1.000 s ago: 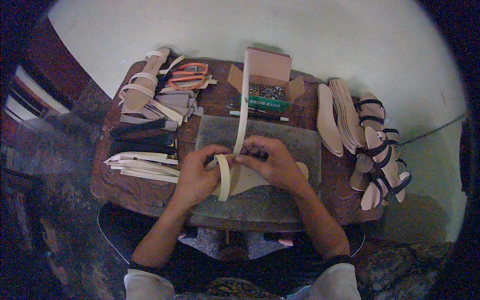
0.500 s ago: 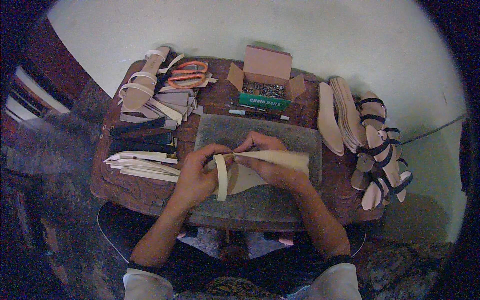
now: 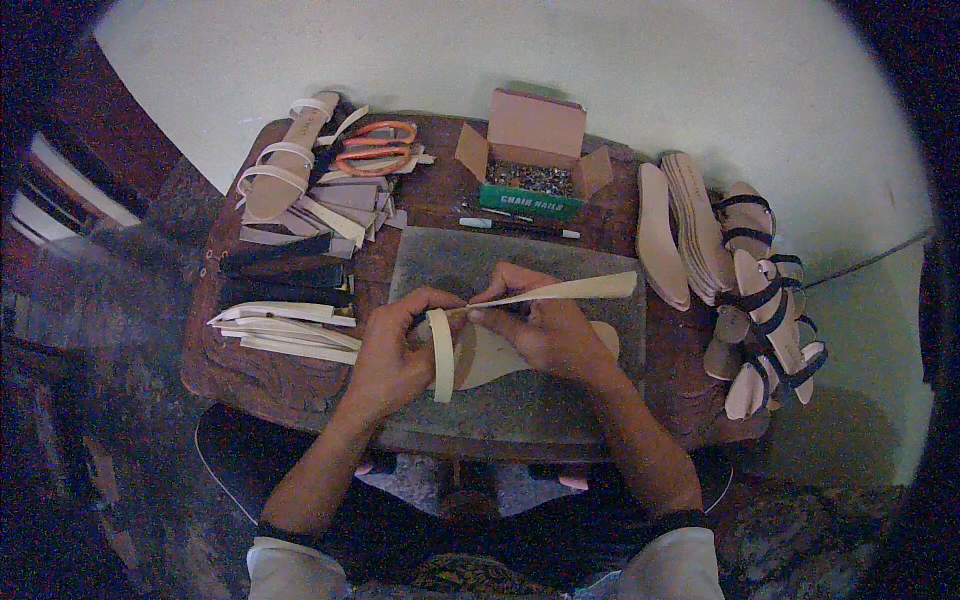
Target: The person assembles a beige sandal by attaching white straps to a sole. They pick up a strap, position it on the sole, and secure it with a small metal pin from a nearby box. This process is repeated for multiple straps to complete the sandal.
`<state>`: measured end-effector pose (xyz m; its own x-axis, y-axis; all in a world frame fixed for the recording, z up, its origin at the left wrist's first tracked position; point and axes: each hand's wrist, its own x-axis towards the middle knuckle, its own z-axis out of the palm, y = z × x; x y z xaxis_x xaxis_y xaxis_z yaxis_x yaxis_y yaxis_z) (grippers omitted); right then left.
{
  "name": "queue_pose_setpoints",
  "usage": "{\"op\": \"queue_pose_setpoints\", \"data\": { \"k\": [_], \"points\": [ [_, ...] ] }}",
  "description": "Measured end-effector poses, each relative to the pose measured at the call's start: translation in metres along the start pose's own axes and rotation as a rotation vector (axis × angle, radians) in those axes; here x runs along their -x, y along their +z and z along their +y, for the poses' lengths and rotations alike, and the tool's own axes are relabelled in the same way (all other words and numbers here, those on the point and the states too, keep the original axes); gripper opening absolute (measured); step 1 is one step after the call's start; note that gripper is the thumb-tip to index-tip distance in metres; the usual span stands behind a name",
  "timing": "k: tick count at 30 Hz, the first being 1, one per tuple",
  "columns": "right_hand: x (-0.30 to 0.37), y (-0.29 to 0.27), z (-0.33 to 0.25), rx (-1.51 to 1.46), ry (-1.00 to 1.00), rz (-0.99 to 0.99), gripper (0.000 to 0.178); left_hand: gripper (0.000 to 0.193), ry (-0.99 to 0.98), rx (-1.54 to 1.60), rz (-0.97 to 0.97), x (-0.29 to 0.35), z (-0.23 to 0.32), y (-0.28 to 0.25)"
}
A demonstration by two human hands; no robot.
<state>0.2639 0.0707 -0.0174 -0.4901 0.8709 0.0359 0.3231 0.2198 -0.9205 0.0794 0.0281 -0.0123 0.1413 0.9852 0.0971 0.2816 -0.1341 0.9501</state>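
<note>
Over the grey mat (image 3: 420,262), my left hand (image 3: 388,352) is closed on one end of a beige sandal sole (image 3: 490,362). A cream strap loop (image 3: 442,365) arches across that end, beside the left fingers. My right hand (image 3: 553,328) pinches a second, longer cream strap (image 3: 590,287) at the sole's far edge, close to the left fingertips. This strap's wide free end sticks out to the right, above the right hand. The sole's rounded other end shows past the right wrist. Where the strap meets the sole, my fingers hide the join.
An open green box (image 3: 530,205) of small nails stands at the back, with pens (image 3: 520,228) before it. To the left lie a sandal (image 3: 280,180), orange-handled scissors (image 3: 375,160), and cream strips (image 3: 290,335). Stacked soles (image 3: 690,230) and black-strapped sandals (image 3: 765,300) are on the right.
The long strap's free end has swung up and away from me, uncovering the sole's rounded right end. Both hands stay almost in place.
</note>
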Motion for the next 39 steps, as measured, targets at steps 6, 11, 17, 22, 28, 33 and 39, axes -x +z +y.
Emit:
{"op": "queue_pose_setpoints", "data": {
  "k": [6, 11, 17, 22, 28, 33, 39],
  "points": [
    [0.002, 0.003, 0.003, -0.01, 0.033, 0.024, 0.012, 0.019, 0.004, -0.014, -0.03, -0.001, -0.001, -0.002],
    [-0.002, -0.008, 0.004, 0.058, -0.019, 0.001, 0.017, 0.019, -0.043, -0.019, -0.015, 0.0, -0.007, -0.001],
    [0.0, -0.009, 0.0, 0.061, -0.076, 0.052, 0.014, 0.021, -0.143, -0.002, -0.074, -0.003, -0.003, -0.003],
    [0.004, -0.007, -0.012, 0.028, -0.004, 0.022, 0.014, 0.017, -0.144, 0.055, -0.099, -0.004, 0.003, -0.006],
    [0.009, -0.005, -0.016, 0.023, -0.011, 0.038, 0.013, 0.014, -0.216, 0.096, -0.117, -0.005, 0.005, -0.003],
    [0.01, -0.004, -0.016, 0.041, -0.023, 0.042, 0.011, 0.013, -0.167, 0.103, -0.099, -0.004, 0.008, 0.0],
    [0.011, -0.005, -0.018, 0.094, -0.049, 0.022, 0.011, 0.012, -0.139, 0.076, -0.108, -0.003, 0.006, 0.001]
  ]
}}
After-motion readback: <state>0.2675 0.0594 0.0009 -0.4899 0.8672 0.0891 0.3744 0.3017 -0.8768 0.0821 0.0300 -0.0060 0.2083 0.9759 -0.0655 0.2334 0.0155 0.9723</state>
